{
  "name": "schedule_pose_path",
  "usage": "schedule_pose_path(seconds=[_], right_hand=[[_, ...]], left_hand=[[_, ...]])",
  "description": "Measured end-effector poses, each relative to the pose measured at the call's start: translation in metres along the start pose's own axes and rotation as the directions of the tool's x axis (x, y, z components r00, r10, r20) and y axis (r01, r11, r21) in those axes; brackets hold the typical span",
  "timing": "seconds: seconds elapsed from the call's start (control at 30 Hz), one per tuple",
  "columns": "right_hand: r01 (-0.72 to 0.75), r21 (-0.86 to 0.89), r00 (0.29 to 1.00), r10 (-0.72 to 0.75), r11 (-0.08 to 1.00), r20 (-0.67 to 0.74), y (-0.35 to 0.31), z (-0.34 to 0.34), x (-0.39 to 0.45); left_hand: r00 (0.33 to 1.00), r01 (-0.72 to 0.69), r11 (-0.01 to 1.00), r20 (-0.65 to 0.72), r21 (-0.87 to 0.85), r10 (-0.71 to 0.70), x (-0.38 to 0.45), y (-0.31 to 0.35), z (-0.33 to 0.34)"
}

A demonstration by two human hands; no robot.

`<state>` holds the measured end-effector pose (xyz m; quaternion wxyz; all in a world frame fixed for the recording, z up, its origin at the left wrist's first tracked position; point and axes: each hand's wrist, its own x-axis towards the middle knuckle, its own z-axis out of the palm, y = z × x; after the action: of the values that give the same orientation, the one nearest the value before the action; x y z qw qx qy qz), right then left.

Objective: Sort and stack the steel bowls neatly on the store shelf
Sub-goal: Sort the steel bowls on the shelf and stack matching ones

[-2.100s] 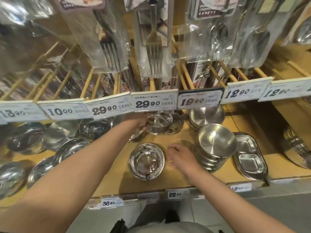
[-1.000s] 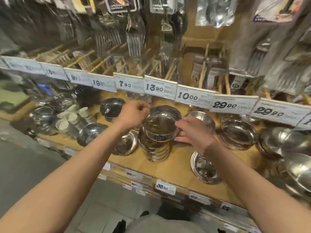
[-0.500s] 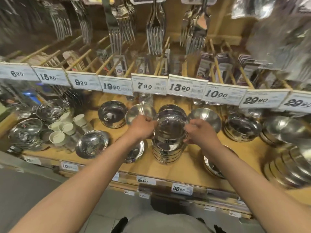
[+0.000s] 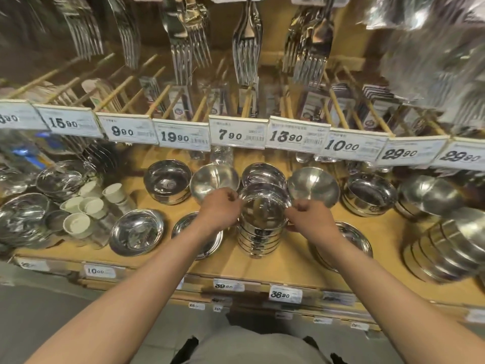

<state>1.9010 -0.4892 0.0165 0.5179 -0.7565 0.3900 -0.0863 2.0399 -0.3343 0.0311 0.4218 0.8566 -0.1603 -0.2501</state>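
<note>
Head view: the left hand [image 4: 221, 207] and right hand [image 4: 305, 215] pinch opposite rims of the top steel bowl [image 4: 264, 206], fingers curled, seated on the bowl stack [image 4: 259, 239] between them. The wooden shelf [image 4: 283, 261] lies beneath; price tags [image 4: 237, 132] hang beyond the knuckles.

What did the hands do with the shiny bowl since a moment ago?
Both hands carried the top bowl leftward along the shelf and lowered it onto the stack of bowls. The left hand and right hand still grip its rim from either side. The stack and the flat dishes beside it stayed put.
</note>
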Motion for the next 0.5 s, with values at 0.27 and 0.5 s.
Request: schedule_pose_path(seconds=[0.27,0.5], right_hand=[[0.024,-0.049,1.000,-0.024,0.998,-0.015,0.0040,0.0030,0.0031],[0.032,-0.035,0.999,-0.033,0.999,-0.009,0.0083,0.0028,0.0027]], left_hand=[[0.998,-0.058,0.998,0.002,0.031,0.058,-0.0004,-0.0031,-0.0015],[0.997,-0.078,0.997,0.015,-0.008,0.078,-0.0050,-0.0057,-0.0016]])
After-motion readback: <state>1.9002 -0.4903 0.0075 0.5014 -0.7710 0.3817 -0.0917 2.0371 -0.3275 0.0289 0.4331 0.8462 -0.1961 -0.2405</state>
